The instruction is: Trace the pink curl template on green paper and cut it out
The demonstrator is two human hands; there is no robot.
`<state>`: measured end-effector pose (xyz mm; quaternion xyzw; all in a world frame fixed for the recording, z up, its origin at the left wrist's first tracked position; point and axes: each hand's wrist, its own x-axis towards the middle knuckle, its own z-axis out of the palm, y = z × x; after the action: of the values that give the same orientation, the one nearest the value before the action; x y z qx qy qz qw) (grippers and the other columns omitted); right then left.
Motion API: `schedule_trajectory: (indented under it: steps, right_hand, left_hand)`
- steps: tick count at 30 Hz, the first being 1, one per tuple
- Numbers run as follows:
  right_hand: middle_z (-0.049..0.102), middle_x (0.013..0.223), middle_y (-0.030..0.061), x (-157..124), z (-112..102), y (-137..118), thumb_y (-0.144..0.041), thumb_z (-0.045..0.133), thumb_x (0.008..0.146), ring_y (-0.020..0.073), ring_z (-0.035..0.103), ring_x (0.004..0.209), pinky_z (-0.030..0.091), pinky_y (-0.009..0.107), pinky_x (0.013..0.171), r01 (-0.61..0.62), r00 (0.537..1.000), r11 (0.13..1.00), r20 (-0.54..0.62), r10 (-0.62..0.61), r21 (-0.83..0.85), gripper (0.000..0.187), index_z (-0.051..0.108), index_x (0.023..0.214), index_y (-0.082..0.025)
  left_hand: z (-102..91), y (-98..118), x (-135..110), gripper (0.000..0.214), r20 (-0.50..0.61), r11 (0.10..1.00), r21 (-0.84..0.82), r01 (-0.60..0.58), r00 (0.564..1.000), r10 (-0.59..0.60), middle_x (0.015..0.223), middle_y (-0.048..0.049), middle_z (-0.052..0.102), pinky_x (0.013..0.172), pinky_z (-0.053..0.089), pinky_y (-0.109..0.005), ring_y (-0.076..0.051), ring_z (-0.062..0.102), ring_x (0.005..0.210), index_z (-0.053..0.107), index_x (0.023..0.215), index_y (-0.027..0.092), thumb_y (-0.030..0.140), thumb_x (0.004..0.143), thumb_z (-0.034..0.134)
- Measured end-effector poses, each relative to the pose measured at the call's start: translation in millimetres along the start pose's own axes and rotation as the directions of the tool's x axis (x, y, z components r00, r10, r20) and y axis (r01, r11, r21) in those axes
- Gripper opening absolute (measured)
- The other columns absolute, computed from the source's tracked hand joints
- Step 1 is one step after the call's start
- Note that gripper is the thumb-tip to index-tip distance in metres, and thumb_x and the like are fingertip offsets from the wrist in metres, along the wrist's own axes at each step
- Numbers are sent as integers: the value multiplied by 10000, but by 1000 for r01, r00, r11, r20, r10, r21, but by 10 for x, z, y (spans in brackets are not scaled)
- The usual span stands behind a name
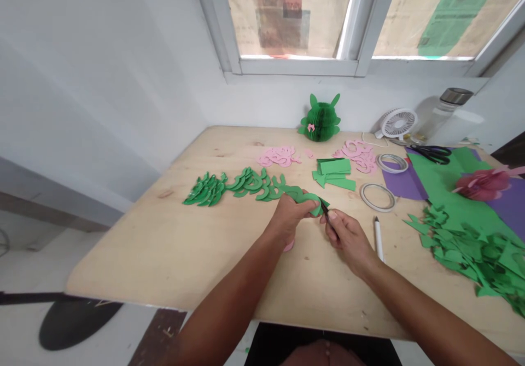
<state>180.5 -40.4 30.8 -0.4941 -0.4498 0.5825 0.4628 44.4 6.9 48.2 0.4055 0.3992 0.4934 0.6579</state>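
Note:
Near the middle of the table, my left hand (290,216) grips a piece of green paper (313,204) between thumb and fingers. My right hand (348,240) is closed round dark scissors (325,209), whose blades meet the paper's right edge; the handles are mostly hidden by my fingers. Beyond my left hand, curved green paper cutouts (254,183) run leftward in a loose row, ending in a denser pile (205,189). Part of a pink paper piece (289,246) shows beneath my left wrist. A white pen (378,239) lies to the right of my right hand.
Green strips (335,173) and pink cutouts (279,156) lie farther back, before a green paper figure (322,122). Tape rolls (378,208), black-handled scissors (432,153), a small fan (397,123) and a glass bottle (437,115) stand or lie rightward. Green scraps (479,251) cover the right side.

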Motion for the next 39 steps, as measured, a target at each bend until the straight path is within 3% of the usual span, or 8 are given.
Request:
schedule_trajectory:
  steps: [39]
  right_hand:
    - [343,482,-79,-15,-5,-27,-538,493,838,68,226,411,141,226,403,-8,999,999,41,9,-36,372,530,773,-174]
  left_hand:
    - [-86,159,1,89,170,983,184,10,985,-42,575,-12,547,604,437,-275,-136,535,597,588,563,128,206,587,624]
